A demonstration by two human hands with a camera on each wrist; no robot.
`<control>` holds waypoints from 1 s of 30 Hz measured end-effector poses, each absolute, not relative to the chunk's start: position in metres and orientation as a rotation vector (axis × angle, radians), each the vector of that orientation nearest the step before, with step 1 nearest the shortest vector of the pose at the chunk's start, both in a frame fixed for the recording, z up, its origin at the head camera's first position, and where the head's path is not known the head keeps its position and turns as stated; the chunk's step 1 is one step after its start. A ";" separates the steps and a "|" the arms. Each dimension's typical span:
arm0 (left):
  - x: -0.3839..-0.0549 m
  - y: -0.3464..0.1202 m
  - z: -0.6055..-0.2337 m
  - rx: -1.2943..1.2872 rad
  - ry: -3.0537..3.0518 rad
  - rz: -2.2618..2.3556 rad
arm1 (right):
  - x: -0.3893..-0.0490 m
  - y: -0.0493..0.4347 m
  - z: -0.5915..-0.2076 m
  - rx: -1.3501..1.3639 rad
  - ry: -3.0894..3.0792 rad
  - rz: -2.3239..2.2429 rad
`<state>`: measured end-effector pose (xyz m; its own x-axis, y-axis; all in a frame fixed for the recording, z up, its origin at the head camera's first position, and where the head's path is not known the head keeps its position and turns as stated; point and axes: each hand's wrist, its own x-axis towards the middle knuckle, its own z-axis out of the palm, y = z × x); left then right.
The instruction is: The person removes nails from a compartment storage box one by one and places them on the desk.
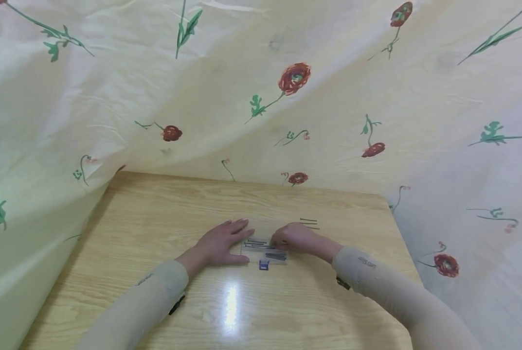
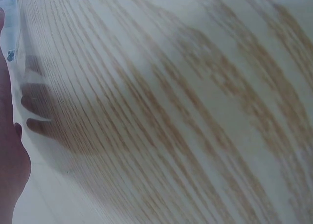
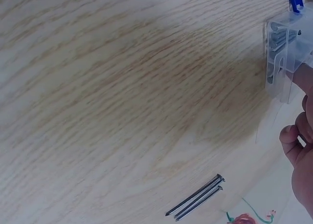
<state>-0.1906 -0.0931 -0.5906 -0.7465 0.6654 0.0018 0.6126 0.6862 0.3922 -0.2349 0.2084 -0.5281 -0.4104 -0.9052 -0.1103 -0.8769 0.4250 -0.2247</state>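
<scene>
A clear plastic box (image 1: 253,253) with compartments and a blue latch (image 1: 263,265) lies on the table between the two hands. Several dark metal nails (image 1: 276,256) are inside it. My left hand (image 1: 224,244) rests at the box's left side with fingers spread and straight. From the right, my right hand (image 1: 293,236) reaches into the box; its index finger (image 3: 302,78) goes in past the clear wall while the other fingers curl. Its fingertips are hidden, so I cannot tell whether they pinch a nail.
Three loose nails (image 3: 198,198) lie side by side on the wooden table (image 1: 169,204), beyond the right hand. A flowered cloth (image 1: 225,97) hangs behind the table and along both sides.
</scene>
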 end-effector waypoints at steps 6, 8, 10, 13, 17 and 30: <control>-0.189 -0.095 -0.594 1.049 2.757 0.579 | -0.233 0.201 -0.527 -1.517 2.458 -0.116; -0.189 -0.095 -0.594 1.050 2.755 0.581 | -0.233 0.199 -0.528 -1.511 2.446 -0.097; -0.188 -0.095 -0.595 1.054 2.755 0.585 | -0.234 0.199 -0.528 -1.508 2.439 -0.078; -0.187 -0.094 -0.594 1.052 2.757 0.584 | -0.236 0.198 -0.530 -1.527 2.433 -0.042; -0.187 -0.094 -0.592 1.045 2.754 0.582 | -0.238 0.199 -0.532 -1.530 2.426 -0.044; -0.187 -0.092 -0.584 1.028 2.748 0.541 | -0.239 0.207 -0.532 -1.347 2.443 -0.385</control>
